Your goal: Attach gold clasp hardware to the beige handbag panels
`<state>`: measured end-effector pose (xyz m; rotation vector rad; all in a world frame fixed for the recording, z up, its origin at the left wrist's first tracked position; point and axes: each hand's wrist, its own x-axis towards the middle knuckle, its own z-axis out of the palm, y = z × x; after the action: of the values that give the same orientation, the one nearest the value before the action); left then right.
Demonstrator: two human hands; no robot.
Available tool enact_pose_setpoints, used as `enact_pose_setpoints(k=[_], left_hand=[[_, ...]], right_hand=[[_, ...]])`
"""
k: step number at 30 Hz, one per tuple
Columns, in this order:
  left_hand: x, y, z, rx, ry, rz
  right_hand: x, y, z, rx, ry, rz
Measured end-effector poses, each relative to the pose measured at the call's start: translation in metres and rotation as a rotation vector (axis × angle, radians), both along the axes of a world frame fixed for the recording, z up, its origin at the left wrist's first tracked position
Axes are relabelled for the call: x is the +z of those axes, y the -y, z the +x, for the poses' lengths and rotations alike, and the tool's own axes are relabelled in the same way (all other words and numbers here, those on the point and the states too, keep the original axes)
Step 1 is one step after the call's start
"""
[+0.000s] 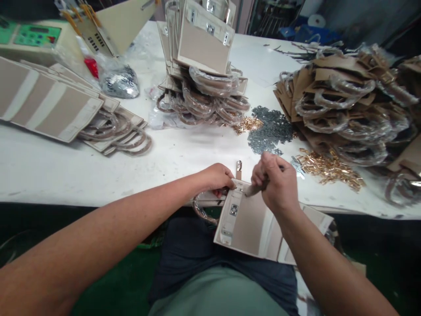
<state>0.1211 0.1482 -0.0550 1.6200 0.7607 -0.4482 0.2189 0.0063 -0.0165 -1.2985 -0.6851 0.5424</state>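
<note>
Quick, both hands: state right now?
Left hand: touching beige panel near its corner; grip unclear.
Right hand: closed around a tool, tip at the panel.

We're in a workshop, look: stacked bag panels (205, 49), gold fittings (332, 172) heaped on the surface (197, 147), a control-panelled machine (36, 38)!

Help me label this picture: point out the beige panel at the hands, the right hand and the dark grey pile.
Beige panel (248, 224): head view, on its bare face.
Right hand (279, 179): head view, back of the hand.
Dark grey pile (271, 127): head view, middle of the heap.
</note>
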Motion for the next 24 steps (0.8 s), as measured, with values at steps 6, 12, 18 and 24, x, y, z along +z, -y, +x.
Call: enact_pose_setpoints(k=[6,12,18,24], left_hand=[[0.001,0.002,0.000,0.026,-0.002,-0.003],[-0.002,0.000,-0.002,-0.005,0.040,0.006],[-0.003,0.001,-0.002,0.012,0.035,0.002],[0.000,0.002,-0.005,0.010,0.068,0.011]], right_hand=[[0.018,0.005,-0.013,-0.108,0.131,0.197],[-0.003,-0.008,-0.016,-0.025,0.179,0.022],[0.001,-0.001,-0.019,-0.040,0.166,0.111],[-0.016,-0.005,-0.021,-0.040,0.190,0.059]])
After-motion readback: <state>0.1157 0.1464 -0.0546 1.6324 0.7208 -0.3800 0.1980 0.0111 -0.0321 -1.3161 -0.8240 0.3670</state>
